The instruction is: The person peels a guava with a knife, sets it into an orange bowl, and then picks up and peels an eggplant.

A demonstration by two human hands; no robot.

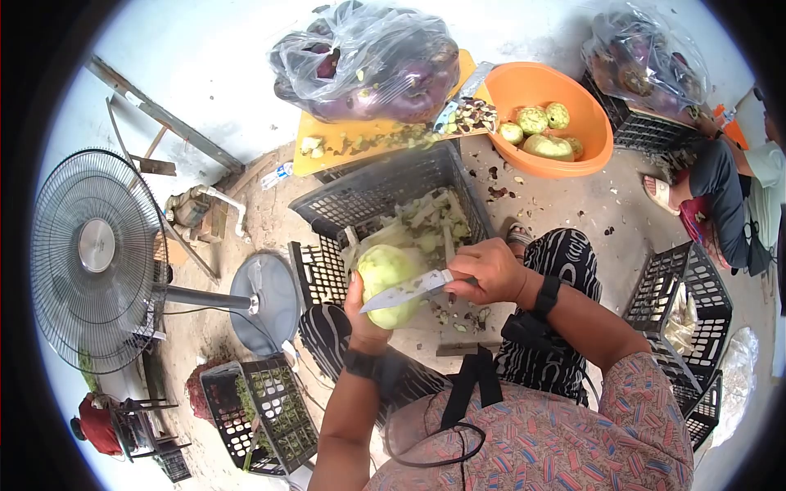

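Note:
In my left hand [366,319] is a large, rounded, pale green peeled vegetable [386,270], gripped at its left side and underneath. My right hand [485,272] is closed around the handle of a kitchen knife [407,290]. The wide blade lies across the front of the vegetable, its tip pointing left toward my left fingers. Below them a black plastic crate [393,184] stands between my knees, with pale peelings [434,217] inside.
Beyond the crate, a yellow board [311,155] bears bagged purple vegetables [385,78], scraps and another blade [475,82]. An orange basin [594,135] holds several peeled vegetables [544,146]. A standing fan [98,245] is left; a seated person [720,188] and crates [692,303] are right.

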